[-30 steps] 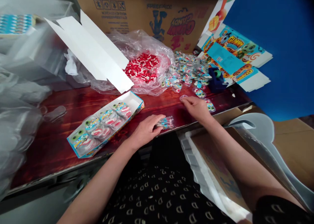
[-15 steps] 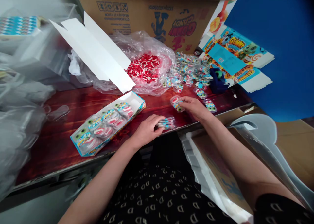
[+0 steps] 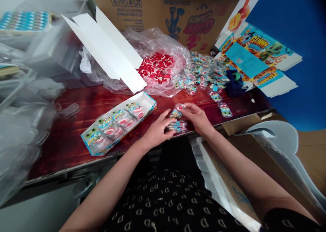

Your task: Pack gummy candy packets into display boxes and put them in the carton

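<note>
Near the table's front edge, my left hand (image 3: 158, 130) is closed around a small stack of gummy candy packs (image 3: 178, 126), standing on edge. My right hand (image 3: 198, 118) pinches one more candy pack (image 3: 176, 112) by its side, just above and behind that stack, close to my left fingertips. To the left lies a long open display box (image 3: 102, 153), white inside and blue outside. Rows of clear candy packs (image 3: 118, 120) fill most of it, while its far right end shows bare white card.
Behind are a clear plastic bag (image 3: 122, 86) of red and white gummies (image 3: 158, 67), a pile of sealed packs (image 3: 206, 67) and a dark blue tape dispenser (image 3: 234, 84). Clear plastic trays (image 3: 22, 137) stand left. Flattened printed boxes (image 3: 246, 60) lean right; a large carton (image 3: 152, 11) stands at the back.
My right hand has brought its candy pack left, up against the stack in my left hand. My left fingers have opened slightly at the top. The camera view has shifted a little.
</note>
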Available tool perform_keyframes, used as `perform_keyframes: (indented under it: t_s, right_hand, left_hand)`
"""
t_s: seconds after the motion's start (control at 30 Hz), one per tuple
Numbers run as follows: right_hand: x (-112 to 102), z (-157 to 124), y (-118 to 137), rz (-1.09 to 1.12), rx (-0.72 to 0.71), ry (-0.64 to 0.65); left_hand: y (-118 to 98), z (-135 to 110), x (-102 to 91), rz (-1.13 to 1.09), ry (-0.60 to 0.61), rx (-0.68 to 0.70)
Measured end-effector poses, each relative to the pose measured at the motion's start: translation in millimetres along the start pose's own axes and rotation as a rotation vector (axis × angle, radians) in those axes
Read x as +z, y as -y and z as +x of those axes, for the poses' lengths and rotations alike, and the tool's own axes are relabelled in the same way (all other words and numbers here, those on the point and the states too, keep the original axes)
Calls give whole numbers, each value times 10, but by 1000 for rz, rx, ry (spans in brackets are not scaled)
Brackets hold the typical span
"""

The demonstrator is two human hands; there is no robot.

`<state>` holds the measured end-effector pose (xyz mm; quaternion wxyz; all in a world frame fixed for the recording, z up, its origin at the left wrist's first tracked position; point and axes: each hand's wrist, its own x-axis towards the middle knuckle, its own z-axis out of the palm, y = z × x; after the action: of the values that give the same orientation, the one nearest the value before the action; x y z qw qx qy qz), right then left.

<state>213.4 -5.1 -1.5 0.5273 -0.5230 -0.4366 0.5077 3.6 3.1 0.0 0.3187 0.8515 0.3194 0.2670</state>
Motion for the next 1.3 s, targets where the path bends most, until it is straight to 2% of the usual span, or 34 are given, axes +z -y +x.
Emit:
perform_keyframes:
  t_s: [0.1,0.3,0.4,0.53,0.63,0.77,0.87,0.97,1.07,1.17,1.23,1.3]
  right_hand:
    - [-77,-99,73,-130,1,19]
    - [-140,-165,268,-443,-175,154]
    - [-116,-164,237,-444,-191,123]
    - [-136,-213,114,-269,-48,99]
    - [-154,-275,64,-192,-9,97]
    - [-98,-320,81,-369,-77,150]
    - [-6,-327,86,-570,-146,110]
    - [-7,-316,74,-621,-180,73]
    - [-292,-272,115,-618,-244,-61]
    - [-868,-199,237,-782,-260,-369]
    - [-1276,-135,312,-1085,-175,-530]
    - [-1589,-60,333,-1328,7,-533]
  left_hand:
    - [16,12,5,-7,6,31]
    - [25,40,15,54,-1,84]
    - [15,27,6,69,29,51]
    - [5,-9,-6,98,71,-47]
    - [10,-29,-4,124,100,-47]
    - [19,-40,11,129,96,27]
    - [8,-30,21,140,94,45]
    - [-8,-3,22,157,93,51]
    - [-12,21,20,172,81,62]
    - [-9,30,22,177,64,58]
    - [-10,30,26,181,61,51]
    - [-14,31,28,189,63,44]
